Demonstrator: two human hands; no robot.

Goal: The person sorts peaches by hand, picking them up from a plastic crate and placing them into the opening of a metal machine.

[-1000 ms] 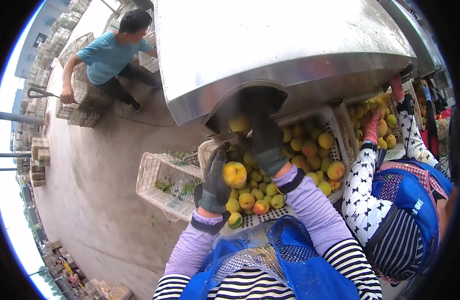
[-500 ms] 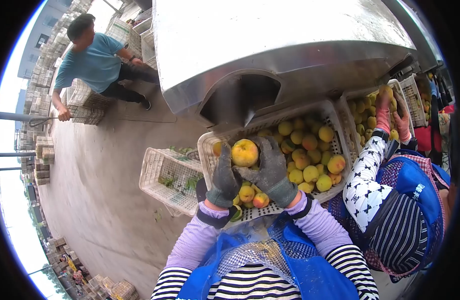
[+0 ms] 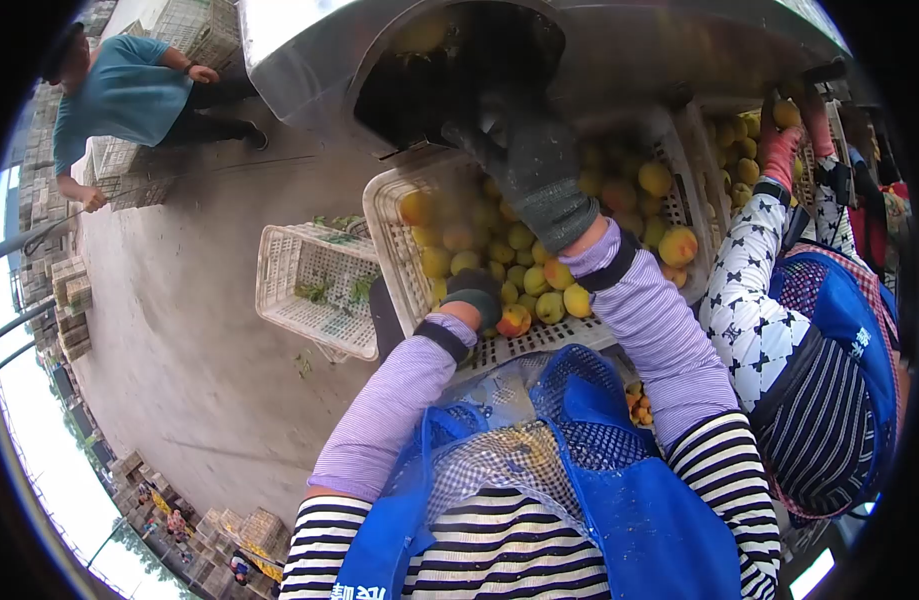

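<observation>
A white plastic crate [image 3: 387,235] full of yellow-orange peaches [image 3: 524,245] stands in front of me under a steel machine [image 3: 294,40]. My right hand [image 3: 529,150], in a dark grey glove, reaches up to the machine's dark opening [image 3: 419,75]; what its fingers hold is hidden. My left hand [image 3: 476,293], also gloved, rests knuckles-up among the peaches at the crate's near edge, next to a reddish peach [image 3: 513,320]. Its fingers curl down out of sight.
A second white crate [image 3: 314,290] with only leaves sits left of mine on the concrete floor. At my right a co-worker in a blue apron [image 3: 829,350] has a pink-gloved hand [image 3: 779,150] over another crate of peaches [image 3: 739,135]. A person in a blue shirt [image 3: 129,95] bends over stacked crates far left.
Both hands let go of the big peach they held together. My right hand rose to the machine's opening; my left dropped to the crate's near edge. The view tilted downward.
</observation>
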